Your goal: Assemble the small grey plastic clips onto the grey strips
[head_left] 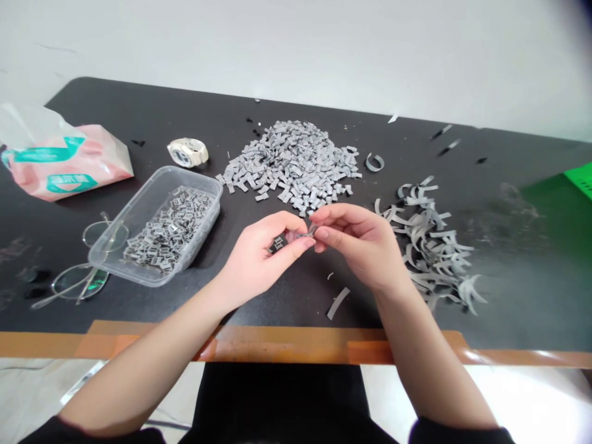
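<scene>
A small grey piece (277, 244) is being gripped by the closed fingers of the left hand (259, 262), and a small shiny piece (307, 234) is being pinched by the right hand (358, 243), above the black table (139, 111), between the plastic box (185, 179) and the curved grey scraps (432, 250).

Plastic tub (189, 179) left of heaped pieces (291, 160), eyeglasses (81, 283) beside it

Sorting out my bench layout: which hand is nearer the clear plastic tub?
Left. The left hand sits just right of the clear plastic tub, not touching it; the right hand sits farther right, past the left hand.
</scene>
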The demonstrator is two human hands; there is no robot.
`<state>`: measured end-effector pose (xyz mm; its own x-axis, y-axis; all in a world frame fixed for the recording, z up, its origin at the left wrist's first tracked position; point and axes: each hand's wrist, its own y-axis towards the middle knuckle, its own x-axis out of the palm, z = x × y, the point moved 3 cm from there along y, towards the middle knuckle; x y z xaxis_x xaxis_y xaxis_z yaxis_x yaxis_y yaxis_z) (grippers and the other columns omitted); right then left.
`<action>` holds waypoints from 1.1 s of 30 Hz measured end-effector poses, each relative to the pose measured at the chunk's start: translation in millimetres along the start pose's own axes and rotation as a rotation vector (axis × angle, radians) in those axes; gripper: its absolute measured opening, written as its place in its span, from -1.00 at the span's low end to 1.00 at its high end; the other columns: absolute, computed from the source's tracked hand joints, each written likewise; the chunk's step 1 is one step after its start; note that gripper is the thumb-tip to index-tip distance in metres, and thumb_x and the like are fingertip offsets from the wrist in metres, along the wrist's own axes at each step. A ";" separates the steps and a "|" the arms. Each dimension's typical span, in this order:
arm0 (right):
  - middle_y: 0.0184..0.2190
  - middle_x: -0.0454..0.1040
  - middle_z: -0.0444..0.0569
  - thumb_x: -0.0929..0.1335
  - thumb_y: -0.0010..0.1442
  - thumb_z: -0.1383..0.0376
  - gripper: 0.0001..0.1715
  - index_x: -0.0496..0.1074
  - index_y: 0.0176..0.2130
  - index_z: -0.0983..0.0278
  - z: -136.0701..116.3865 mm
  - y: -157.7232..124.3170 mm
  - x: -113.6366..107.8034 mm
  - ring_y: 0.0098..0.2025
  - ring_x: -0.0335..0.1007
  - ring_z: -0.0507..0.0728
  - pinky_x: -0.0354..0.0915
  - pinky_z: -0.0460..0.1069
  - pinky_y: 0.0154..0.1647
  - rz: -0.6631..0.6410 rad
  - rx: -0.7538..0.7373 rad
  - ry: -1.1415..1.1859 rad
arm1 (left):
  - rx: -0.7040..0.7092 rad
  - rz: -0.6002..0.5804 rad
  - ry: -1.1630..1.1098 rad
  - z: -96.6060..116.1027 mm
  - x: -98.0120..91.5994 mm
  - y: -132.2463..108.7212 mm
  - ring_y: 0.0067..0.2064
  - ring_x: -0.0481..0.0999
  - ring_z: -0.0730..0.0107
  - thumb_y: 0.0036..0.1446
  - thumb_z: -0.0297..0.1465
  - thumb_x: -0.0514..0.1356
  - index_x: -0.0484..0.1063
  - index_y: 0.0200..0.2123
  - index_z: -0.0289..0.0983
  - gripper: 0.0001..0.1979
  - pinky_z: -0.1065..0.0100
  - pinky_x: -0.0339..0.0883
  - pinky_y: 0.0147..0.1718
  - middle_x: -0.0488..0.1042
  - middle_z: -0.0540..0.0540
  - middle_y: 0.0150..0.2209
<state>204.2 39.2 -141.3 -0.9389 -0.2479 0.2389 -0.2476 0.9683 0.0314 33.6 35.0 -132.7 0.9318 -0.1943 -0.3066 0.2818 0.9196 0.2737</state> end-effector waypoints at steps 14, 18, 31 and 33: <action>-0.49 0.58 -0.15 0.52 0.19 0.29 -0.93 0.61 -0.31 0.25 -4.5 -2.1 2.1 -0.46 0.52 0.02 0.46 -0.04 -0.32 0.076 -0.012 -0.197 | -0.109 0.021 -0.005 -5.5 1.5 -0.3 -0.42 0.42 0.48 0.20 -0.33 0.32 0.42 -0.38 -0.24 -0.83 0.44 0.30 -0.44 0.45 0.07 -0.44; -0.46 0.59 -0.12 0.52 0.18 0.29 -0.91 0.58 -0.32 0.27 0.4 -1.4 3.5 -0.45 0.53 0.03 0.48 -0.04 -0.31 0.094 0.026 -0.162 | 0.003 0.041 0.048 -2.7 1.4 -0.7 -0.25 0.55 0.44 0.19 -0.44 0.31 0.48 -0.21 -0.23 -0.90 0.42 0.44 -0.21 0.57 0.02 -0.27; -0.47 0.56 -0.15 0.52 0.14 0.31 -0.89 0.58 -0.28 0.27 6.7 3.1 -0.5 -0.47 0.48 0.01 0.44 -0.06 -0.34 0.098 0.093 -0.030 | 0.046 0.078 0.228 -0.8 0.0 -1.0 -0.32 0.57 0.43 0.21 -0.44 0.28 0.55 -0.23 -0.26 -0.93 0.43 0.45 -0.29 0.60 0.00 -0.34; -0.45 0.55 -0.16 0.51 0.16 0.33 -0.90 0.57 -0.25 0.27 5.9 2.9 -0.4 -0.46 0.46 -0.01 0.42 -0.07 -0.33 0.087 0.083 -0.049 | 0.014 0.062 0.169 -2.6 0.6 -0.3 -0.32 0.56 0.43 0.20 -0.44 0.27 0.54 -0.22 -0.26 -0.93 0.43 0.44 -0.29 0.59 -0.01 -0.35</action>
<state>202.5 41.9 -147.0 -0.9678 -0.1661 0.1890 -0.1817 0.9810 -0.0685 33.5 35.4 -135.3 0.8959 -0.0763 -0.4376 0.2296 0.9228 0.3094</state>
